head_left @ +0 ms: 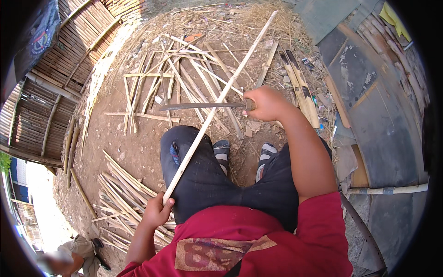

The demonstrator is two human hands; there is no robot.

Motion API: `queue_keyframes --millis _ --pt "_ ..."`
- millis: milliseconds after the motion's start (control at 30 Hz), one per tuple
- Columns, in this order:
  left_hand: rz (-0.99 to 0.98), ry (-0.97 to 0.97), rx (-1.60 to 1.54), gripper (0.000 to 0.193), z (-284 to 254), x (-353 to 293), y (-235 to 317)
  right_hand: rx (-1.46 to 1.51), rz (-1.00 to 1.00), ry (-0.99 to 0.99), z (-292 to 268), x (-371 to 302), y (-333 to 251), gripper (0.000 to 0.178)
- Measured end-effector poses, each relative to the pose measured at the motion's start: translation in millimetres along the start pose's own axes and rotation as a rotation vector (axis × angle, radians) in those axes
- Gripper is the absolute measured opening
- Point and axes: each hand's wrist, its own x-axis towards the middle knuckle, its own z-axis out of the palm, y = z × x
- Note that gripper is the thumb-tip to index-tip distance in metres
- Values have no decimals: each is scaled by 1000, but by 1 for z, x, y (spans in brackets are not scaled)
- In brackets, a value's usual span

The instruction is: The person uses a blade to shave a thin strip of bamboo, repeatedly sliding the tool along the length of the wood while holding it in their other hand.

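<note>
My left hand (159, 210) is closed round the lower end of a long pale bamboo strip (193, 150). The strip slants over my left thigh and away to the upper right. In my right hand (266, 104) is the handle of a machete (198, 105), its long dark blade pointing left. The blade crosses the strip above my left knee; I cannot tell whether they touch. Beyond my knees, split bamboo strips (189, 78) lie scattered on the dirt. Another pile of strips (121, 194) lies beside my left leg.
Dark weathered panels (378, 111) stand along the right, with a pale pole (392, 189) low down. Bamboo-slat walls (46, 111) rise at the left. Wider split bamboo pieces (300, 87) lie ahead to the right. Another person (83, 254) is at the lower left.
</note>
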Motion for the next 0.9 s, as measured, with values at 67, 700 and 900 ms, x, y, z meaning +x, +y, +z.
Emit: queue_keyframes --millis 67,700,900 --pt "33 -13 16 45 4 -11 -18 8 53 45 -6 -7 25 50" --pt "-59 86 236 20 11 -17 -41 -236 20 136 -66 -74 25 30" --pt "-45 78 241 13 13 -13 -47 -155 32 376 -42 -61 65 26"
